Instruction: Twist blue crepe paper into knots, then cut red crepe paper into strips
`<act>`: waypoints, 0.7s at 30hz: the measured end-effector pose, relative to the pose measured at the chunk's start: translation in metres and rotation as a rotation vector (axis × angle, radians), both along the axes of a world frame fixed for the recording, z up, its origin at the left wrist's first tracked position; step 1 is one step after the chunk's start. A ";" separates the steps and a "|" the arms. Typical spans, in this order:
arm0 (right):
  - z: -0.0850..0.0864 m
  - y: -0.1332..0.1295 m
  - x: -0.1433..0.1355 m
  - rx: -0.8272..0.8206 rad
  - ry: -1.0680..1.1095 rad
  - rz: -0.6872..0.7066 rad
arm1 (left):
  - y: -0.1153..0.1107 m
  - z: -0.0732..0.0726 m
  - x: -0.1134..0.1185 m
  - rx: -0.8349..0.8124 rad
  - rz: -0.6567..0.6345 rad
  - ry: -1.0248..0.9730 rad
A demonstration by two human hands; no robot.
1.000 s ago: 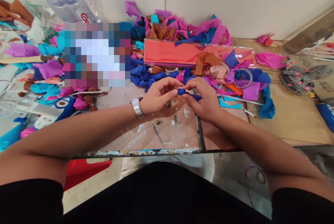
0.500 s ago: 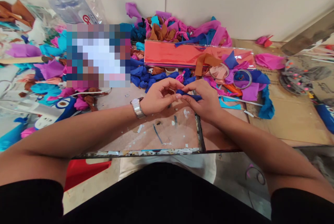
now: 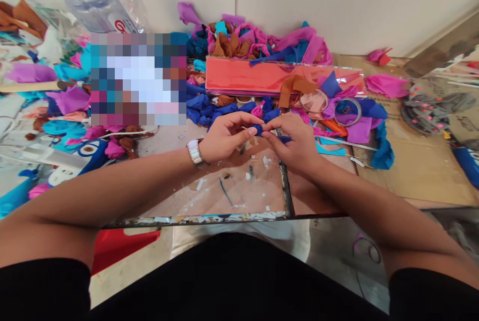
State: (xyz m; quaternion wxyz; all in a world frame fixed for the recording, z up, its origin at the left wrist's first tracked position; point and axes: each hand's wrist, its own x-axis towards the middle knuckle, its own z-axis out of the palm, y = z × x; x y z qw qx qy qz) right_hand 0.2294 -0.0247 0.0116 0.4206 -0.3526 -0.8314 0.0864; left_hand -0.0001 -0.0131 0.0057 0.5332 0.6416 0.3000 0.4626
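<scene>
A small gathered piece of dark blue crepe paper (image 3: 257, 130) is held between both hands above the table. My left hand (image 3: 226, 136), with a metal-band watch at the wrist, curls its thumb and fingertips around the left end of the piece. My right hand (image 3: 294, 141) pinches the other side between thumb and forefinger, and a blue tail pokes out below its fingers. Just behind the hands lie several similar blue crepe paper pieces (image 3: 222, 110) in a heap. Part of the held piece is hidden by the fingers.
A flat pack of red paper (image 3: 239, 76) lies behind the blue heap. Tape rolls (image 3: 347, 112) sit among scraps on the right. A clear bottle (image 3: 99, 9) and a blue-and-white power strip (image 3: 80, 159) are at left. The table's front edge (image 3: 209, 218) is littered with white bits.
The left thumb has drawn back slightly from the right fingertips, showing more of the gathered blue end. Both hands stay in nearly the same place.
</scene>
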 end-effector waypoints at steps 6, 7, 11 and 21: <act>0.003 -0.001 -0.001 -0.017 -0.012 -0.012 | -0.001 0.001 0.001 -0.043 -0.028 -0.032; 0.004 -0.001 -0.001 -0.025 -0.022 -0.018 | -0.001 0.002 0.002 -0.046 -0.027 -0.037; 0.004 -0.001 -0.001 -0.010 -0.046 -0.023 | 0.000 0.003 0.003 -0.037 0.004 -0.044; 0.009 -0.005 -0.004 -0.006 -0.047 0.027 | 0.001 -0.001 0.003 -0.029 -0.003 -0.066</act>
